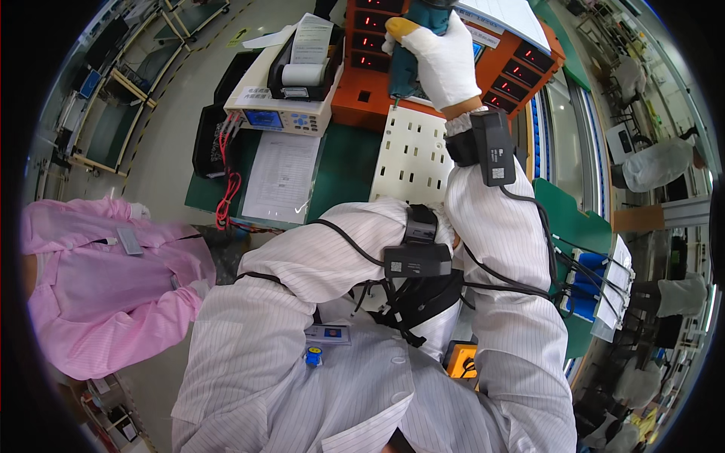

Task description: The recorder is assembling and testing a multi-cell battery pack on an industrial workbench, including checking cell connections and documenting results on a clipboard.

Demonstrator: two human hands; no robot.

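My right hand (445, 64), in a white glove with a yellow fingertip, reaches far forward and is wrapped round a teal electric screwdriver (405, 72). The tool's thin bit points down near the far edge of a cream slotted plate (408, 155). Behind the tool stands an orange box (359, 106) with red digit displays. My left forearm (332, 241) crosses in front of my body toward the right, over the plate's near end. My left hand is hidden behind my right sleeve, so what its fingers do does not show.
On the green bench (343, 162) a cream meter (291, 117) with red leads (226, 189) carries a small printer (306, 72); a printed sheet (281, 177) lies before it. A person in pink (121, 279) is close at left. Blue cells (585, 283) with black cables sit at right.
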